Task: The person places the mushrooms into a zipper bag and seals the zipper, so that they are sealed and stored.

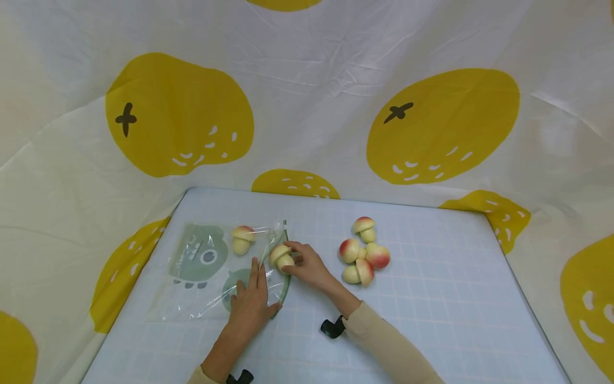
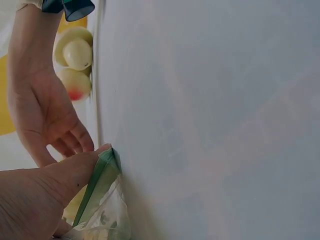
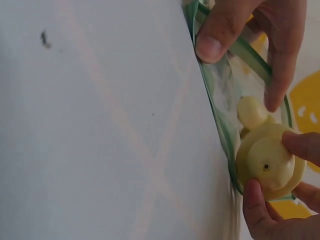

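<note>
My right hand (image 1: 312, 269) pinches a toy mushroom (image 1: 280, 256) by its sides, thumb and fingers spread around it, at the green-edged mouth of a clear zip bag (image 1: 163, 304). In the right wrist view the mushroom (image 3: 270, 162) is stem end toward the camera, within the parted green edges. A second mushroom (image 1: 242, 242), with a red-tinged cap, lies inside the bag. My left hand (image 1: 251, 304) rests on the bag near its mouth, fingers straight and thumb spread. Its thumb (image 2: 75, 172) touches the green edge in the left wrist view.
Several more toy mushrooms (image 1: 379, 256) lie clustered on the table to the right of my right hand. The bag has green cartoon prints (image 1: 201, 253). A pale checked cloth (image 1: 455, 298) covers the table, and a patterned curtain (image 1: 307, 106) hangs behind it.
</note>
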